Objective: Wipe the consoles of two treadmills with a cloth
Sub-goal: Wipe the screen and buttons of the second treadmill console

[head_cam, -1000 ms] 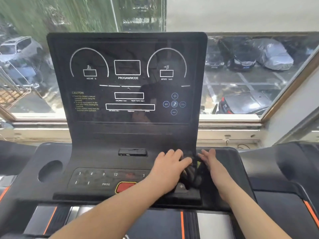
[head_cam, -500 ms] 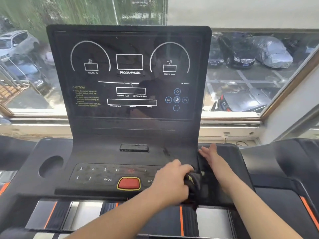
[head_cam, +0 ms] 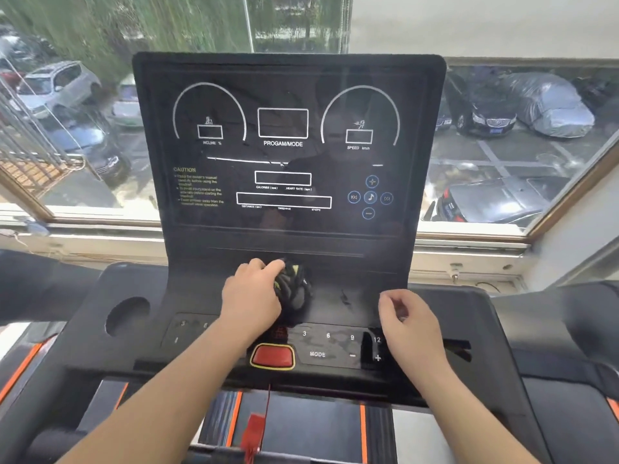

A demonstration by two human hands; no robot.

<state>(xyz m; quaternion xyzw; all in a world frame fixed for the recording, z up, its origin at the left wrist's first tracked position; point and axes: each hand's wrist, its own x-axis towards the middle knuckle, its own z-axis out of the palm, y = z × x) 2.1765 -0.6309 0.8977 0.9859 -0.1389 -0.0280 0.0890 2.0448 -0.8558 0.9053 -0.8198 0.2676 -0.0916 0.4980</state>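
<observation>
One cloth [head_cam: 293, 287] bunched in left hand [head_cam: 252, 298] on console [head_cam: 197, 289]; right hand [head_cam: 412, 321] loose, empty.

Display panel [head_cam: 288, 145] walls off fwd reach; console deck [head_cam: 338, 311] passable betw. cloth [head_cam: 292, 289] & right hand [head_cam: 412, 319].

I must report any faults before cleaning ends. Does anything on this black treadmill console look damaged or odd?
Yes. Small scuff marks sit on the black treadmill console, right of the dark cloth in the left hand. The white label reads PROGAM/MODE, misspelled.
</observation>
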